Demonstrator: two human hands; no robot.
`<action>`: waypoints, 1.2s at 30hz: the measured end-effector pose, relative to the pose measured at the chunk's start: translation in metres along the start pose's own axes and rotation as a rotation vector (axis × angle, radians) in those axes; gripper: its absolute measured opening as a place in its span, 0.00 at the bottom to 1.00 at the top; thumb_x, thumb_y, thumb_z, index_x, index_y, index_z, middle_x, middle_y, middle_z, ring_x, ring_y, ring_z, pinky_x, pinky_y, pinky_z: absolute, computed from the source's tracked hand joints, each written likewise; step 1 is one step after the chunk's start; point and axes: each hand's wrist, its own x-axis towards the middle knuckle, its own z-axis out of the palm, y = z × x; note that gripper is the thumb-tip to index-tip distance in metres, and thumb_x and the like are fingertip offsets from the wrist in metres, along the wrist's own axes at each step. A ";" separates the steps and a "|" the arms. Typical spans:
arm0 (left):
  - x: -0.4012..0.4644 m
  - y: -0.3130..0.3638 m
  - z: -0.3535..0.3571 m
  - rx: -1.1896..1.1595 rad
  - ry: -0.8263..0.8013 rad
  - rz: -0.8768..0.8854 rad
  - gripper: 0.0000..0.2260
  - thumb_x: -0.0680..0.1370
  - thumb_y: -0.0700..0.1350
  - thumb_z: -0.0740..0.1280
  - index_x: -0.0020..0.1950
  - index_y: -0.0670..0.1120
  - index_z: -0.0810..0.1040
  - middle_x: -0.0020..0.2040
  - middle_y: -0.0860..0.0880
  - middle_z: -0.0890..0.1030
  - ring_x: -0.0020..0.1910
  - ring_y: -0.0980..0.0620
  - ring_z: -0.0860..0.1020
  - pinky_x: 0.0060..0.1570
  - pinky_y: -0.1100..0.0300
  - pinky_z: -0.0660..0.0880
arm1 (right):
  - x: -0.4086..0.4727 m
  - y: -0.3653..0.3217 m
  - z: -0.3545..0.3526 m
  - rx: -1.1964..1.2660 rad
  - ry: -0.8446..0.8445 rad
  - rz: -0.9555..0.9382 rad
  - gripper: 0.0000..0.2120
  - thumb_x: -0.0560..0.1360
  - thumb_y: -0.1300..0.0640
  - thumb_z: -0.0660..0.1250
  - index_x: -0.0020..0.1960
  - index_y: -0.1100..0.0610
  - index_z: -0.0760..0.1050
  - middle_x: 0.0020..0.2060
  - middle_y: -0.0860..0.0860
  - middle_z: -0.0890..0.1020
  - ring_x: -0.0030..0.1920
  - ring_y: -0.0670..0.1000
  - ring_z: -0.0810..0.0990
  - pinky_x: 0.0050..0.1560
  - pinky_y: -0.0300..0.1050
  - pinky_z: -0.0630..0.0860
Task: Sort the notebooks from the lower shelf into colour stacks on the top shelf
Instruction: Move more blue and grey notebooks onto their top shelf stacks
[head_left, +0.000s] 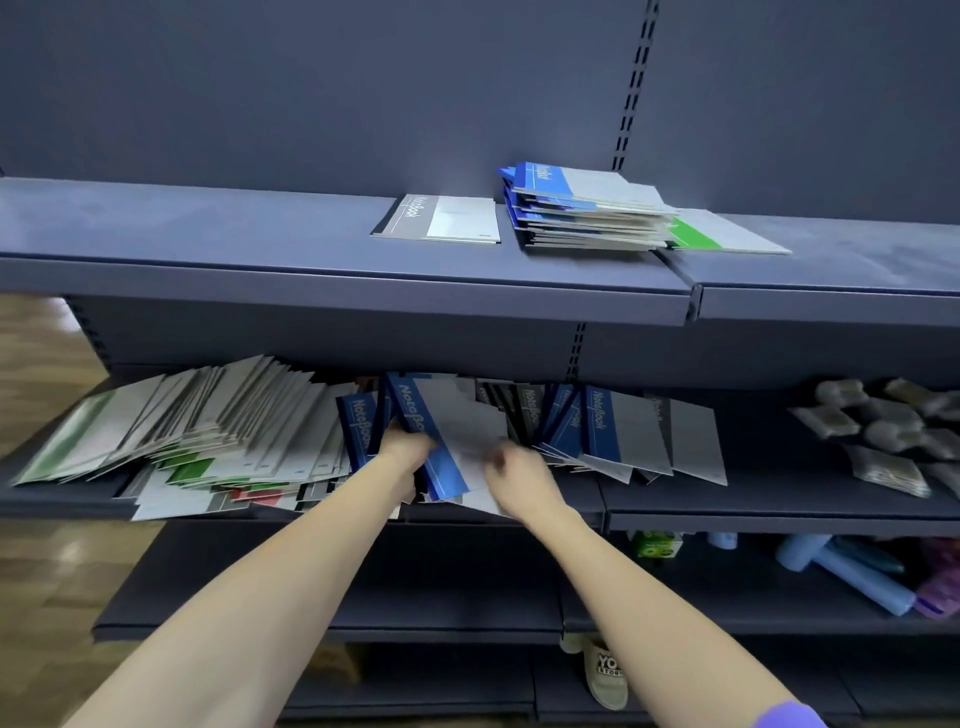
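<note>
Head view. The top shelf carries three groups: a single black-and-grey notebook lying flat, just beside it to the right a blue stack of many notebooks, and a green notebook whose left edge is tucked under that stack.

The lower shelf holds the unsorted notebooks, leaning and fanned out in a long row; green, red and black covers lie loose at the row's front. A further group of blue notebooks leans to the right of the hands.

The left hand reaches into the middle of the row; its grip is clamped on a blue notebook, fingers curled round the spine edge. The right hand is blurred and lies against the grey part of the same cover; whether its grip is apart or together cannot be told.

Grey packets lie at the right end of the lower shelf. A shoe shows under the bottom shelf.
</note>
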 end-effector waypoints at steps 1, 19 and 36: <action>0.001 -0.001 -0.004 0.005 -0.028 0.005 0.23 0.77 0.31 0.65 0.71 0.42 0.69 0.59 0.44 0.78 0.56 0.41 0.76 0.57 0.48 0.74 | 0.002 0.006 -0.001 0.020 0.010 0.063 0.13 0.79 0.52 0.61 0.57 0.60 0.74 0.49 0.60 0.81 0.50 0.63 0.79 0.43 0.48 0.72; -0.034 0.017 -0.021 0.173 -0.406 0.147 0.25 0.73 0.36 0.75 0.67 0.45 0.70 0.59 0.48 0.79 0.57 0.47 0.78 0.59 0.52 0.75 | -0.020 -0.014 -0.017 0.721 0.138 0.527 0.18 0.80 0.57 0.63 0.68 0.60 0.68 0.54 0.55 0.80 0.56 0.64 0.82 0.57 0.63 0.79; -0.149 0.057 0.057 0.358 -0.710 0.577 0.33 0.79 0.44 0.70 0.80 0.48 0.58 0.73 0.51 0.70 0.66 0.48 0.74 0.52 0.57 0.74 | -0.154 -0.010 -0.095 0.840 0.825 0.530 0.04 0.78 0.64 0.60 0.52 0.58 0.70 0.45 0.54 0.77 0.42 0.51 0.74 0.40 0.45 0.70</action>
